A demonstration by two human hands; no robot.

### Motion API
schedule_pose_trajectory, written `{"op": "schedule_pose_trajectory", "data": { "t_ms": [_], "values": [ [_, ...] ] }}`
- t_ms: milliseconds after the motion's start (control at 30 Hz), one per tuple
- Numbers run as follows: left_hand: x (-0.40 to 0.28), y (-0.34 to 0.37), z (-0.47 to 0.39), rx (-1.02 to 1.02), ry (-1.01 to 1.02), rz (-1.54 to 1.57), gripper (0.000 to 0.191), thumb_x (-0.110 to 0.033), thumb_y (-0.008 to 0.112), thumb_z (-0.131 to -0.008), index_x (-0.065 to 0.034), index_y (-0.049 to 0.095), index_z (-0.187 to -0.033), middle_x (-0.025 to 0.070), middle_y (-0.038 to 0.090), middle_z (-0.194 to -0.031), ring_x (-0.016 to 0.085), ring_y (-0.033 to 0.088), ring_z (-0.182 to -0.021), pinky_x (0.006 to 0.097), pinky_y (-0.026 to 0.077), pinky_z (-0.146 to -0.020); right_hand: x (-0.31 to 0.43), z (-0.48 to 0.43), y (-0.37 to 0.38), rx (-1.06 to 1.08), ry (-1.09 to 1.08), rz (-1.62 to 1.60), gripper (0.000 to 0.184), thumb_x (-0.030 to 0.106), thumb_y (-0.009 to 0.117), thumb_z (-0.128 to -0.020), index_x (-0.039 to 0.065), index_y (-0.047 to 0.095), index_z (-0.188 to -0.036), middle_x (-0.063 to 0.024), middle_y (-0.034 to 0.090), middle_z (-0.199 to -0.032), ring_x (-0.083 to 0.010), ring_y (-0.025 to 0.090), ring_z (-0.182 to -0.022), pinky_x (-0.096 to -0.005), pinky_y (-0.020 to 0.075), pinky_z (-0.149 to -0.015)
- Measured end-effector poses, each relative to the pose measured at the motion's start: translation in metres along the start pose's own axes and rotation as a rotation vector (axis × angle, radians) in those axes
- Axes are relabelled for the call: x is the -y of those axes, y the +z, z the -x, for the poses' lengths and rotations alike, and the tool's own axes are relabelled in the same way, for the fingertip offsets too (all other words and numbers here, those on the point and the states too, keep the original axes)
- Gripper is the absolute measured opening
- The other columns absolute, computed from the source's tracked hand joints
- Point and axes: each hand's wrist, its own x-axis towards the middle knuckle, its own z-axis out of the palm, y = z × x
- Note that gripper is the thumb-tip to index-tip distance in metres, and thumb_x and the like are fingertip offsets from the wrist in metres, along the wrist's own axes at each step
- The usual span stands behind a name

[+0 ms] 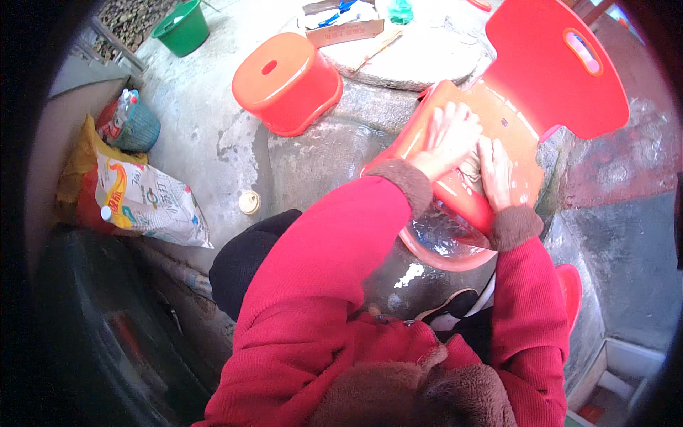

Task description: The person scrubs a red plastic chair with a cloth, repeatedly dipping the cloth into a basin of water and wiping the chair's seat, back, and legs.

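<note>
A red plastic chair (517, 112) with an oblong slot in its backrest rests over a water-filled basin (453, 261). Both my hands are on its wet seat. A crumpled light cloth (471, 169) lies between them. My left hand (453, 131) presses at the cloth's upper end, fingers bent; whether it grips the cloth is hard to see. My right hand (496, 171) holds the cloth's right side against the seat, near the front edge.
A red plastic stool (291, 69) stands ahead on wet concrete. Behind it are an open cardboard box (347, 33) and a green bucket (187, 32). At left are a blue basket (140, 125) with bottles and a printed white sack (160, 205). A round lid (249, 203) lies nearby.
</note>
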Motion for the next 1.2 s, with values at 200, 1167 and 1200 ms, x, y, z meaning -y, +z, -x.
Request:
{"op": "schedule_pose_trajectory", "data": {
  "t_ms": [200, 1167, 1200],
  "values": [
    [0.035, -0.011, 0.008, -0.01, -0.171, -0.077, 0.067, -0.043, 0.064, -0.095, -0.0102, 0.043, -0.15, 0.0238, 0.036, -0.153, 0.048, 0.052, -0.123, 0.0588, 0.043, -0.103, -0.047, 0.068, -0.051, 0.079, -0.452, 0.211, 0.037, 0.023, 0.07, -0.089, 0.002, 0.061, -0.119, -0.0215, 0.061, -0.117, -0.0395, 0.06, -0.103, -0.0459, 0.0483, -0.092],
    [0.076, -0.009, -0.001, 0.133, -0.205, 0.405, 0.055, -0.023, 0.052, -0.102, -0.0002, 0.038, -0.15, 0.0275, 0.055, -0.14, 0.039, 0.054, -0.13, 0.0446, 0.042, -0.108, -0.019, 0.134, 0.005, -0.538, -0.099, 0.447, 0.05, 0.043, 0.074, -0.085, 0.018, 0.068, -0.128, -0.0054, 0.059, -0.139, -0.0335, 0.056, -0.121, -0.0504, 0.0401, -0.099],
    [0.074, -0.01, 0.0, 0.135, -0.203, 0.42, 0.054, -0.023, 0.051, -0.103, -0.0006, 0.038, -0.15, 0.0274, 0.056, -0.14, 0.039, 0.055, -0.13, 0.0446, 0.042, -0.108, -0.031, 0.134, -0.003, -0.565, 0.002, 0.5, 0.05, 0.042, 0.074, -0.085, 0.018, 0.068, -0.128, -0.0055, 0.059, -0.138, -0.0335, 0.056, -0.119, -0.0496, 0.0415, -0.098]
  ]
}}
